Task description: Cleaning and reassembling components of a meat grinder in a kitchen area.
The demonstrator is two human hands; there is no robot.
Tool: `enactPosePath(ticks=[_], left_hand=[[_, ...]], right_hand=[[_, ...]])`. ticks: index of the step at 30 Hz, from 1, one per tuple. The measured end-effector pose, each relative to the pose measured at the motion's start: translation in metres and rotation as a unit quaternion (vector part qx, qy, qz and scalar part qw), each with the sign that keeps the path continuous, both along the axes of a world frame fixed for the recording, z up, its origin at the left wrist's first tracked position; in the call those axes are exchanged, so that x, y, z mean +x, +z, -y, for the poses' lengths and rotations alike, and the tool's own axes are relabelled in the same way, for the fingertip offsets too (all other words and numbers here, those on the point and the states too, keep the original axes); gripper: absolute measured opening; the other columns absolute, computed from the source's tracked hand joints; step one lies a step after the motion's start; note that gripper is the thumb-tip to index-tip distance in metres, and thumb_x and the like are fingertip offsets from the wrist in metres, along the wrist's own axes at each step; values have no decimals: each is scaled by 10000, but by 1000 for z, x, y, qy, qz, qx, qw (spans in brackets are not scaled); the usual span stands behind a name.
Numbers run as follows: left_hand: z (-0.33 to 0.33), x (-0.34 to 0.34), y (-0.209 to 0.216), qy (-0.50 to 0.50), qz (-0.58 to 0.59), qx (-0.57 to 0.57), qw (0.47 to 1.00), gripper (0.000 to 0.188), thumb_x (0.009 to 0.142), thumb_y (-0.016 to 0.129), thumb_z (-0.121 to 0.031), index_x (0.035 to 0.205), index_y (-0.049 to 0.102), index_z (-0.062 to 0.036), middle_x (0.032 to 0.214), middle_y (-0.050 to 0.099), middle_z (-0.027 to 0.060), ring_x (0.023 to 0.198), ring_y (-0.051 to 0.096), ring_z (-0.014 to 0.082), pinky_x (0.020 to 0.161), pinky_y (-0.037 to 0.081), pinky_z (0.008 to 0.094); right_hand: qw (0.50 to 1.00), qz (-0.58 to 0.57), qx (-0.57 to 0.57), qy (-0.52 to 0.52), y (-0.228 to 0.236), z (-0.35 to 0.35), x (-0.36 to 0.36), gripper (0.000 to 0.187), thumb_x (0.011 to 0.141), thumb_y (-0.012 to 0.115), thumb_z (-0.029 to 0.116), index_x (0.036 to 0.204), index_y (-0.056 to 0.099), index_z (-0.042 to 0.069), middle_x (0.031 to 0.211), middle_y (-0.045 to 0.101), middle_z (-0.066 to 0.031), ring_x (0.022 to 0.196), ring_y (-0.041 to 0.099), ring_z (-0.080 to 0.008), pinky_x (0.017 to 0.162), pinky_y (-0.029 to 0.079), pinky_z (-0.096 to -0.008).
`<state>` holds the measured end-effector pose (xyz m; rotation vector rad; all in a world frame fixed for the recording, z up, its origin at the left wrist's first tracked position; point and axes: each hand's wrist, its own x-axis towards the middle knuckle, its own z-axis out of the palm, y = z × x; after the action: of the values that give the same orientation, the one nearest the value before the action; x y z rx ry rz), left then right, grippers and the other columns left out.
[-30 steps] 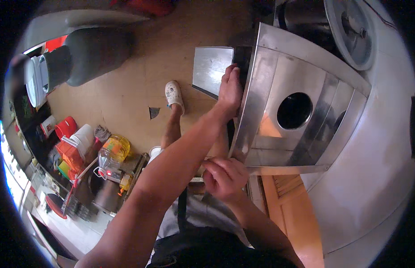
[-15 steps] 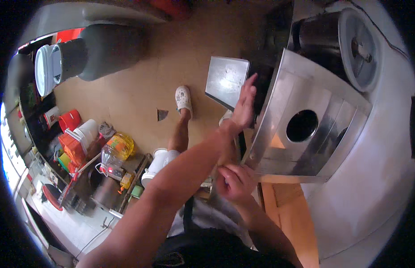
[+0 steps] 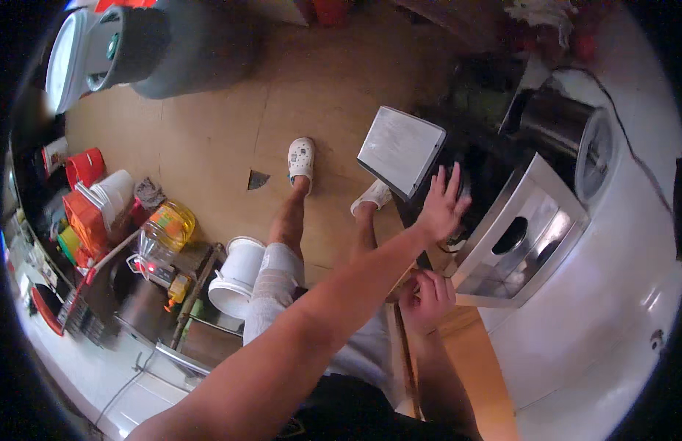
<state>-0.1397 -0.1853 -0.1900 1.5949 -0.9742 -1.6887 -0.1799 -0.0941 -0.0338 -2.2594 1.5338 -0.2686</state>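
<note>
My left hand (image 3: 442, 209) reaches out with its fingers spread and nothing in it. It is nearest to a square silver lid or panel (image 3: 403, 151) with dark sides and to dark, poorly lit things beside that. Close under my left forearm, my right hand (image 3: 429, 300) has its fingers curled; whatever they may hold is hidden. Just right of both hands stands a shiny metal box (image 3: 538, 195) with a round hole in its face. I cannot tell whether either hand touches it.
A white lidded bucket (image 3: 238, 275) stands by my left leg. Further left are a bottle of yellow oil (image 3: 170, 224), an orange container (image 3: 86, 224) and a red bucket (image 3: 86, 167). A grey gas cylinder (image 3: 197, 51) stands far left, and a metal drum (image 3: 557, 121) lies at the right.
My view has shifted, and the metal box now sits further right. My left hand has moved right and its fingers have spread; my right hand has shifted slightly right.
</note>
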Motion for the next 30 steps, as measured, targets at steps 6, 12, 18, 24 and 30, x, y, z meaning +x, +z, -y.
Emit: enactPosePath(ticks=[6,12,18,24,30], left_hand=[[-39,32,22,-29,-56,-34,997,909,909,684,-247,1630,133,-185,1626,157,328,1418,378,506,1148,394,479],[-120,115,-9,63,17,0,998,472,893,650,-253,1325,611,-66,1153,693,205,1107,659,367,971,524,443],[-257,217,23,270,280,208,898,358,889,606,-246,1189,670,-61,1106,727,152,1035,686,351,925,536,458],[-421,177,92,521,151,207,814,393,927,655,-364,1166,690,-54,1161,723,153,1062,698,278,941,536,397],[-537,93,253,740,122,54,659,245,989,609,-173,1180,664,-29,1103,714,85,1005,689,185,917,542,343]], right_hand=[[996,-90,-13,1,2,0,1,130,832,678,193,922,702,102,906,683,-75,793,633,-302,680,519,-435],[994,-26,-45,93,0,3,12,87,804,660,32,865,684,89,880,678,-89,785,629,-308,685,499,-419],[980,10,-66,188,-1,-1,-12,104,777,649,46,863,690,89,879,682,-78,829,632,-319,739,504,-435],[938,-31,-28,344,-4,6,-43,104,771,627,76,866,670,77,886,683,-108,841,628,-344,740,501,-466],[923,-153,82,342,18,2,-28,161,835,637,80,983,671,27,962,686,-144,936,658,-319,854,517,-422]])
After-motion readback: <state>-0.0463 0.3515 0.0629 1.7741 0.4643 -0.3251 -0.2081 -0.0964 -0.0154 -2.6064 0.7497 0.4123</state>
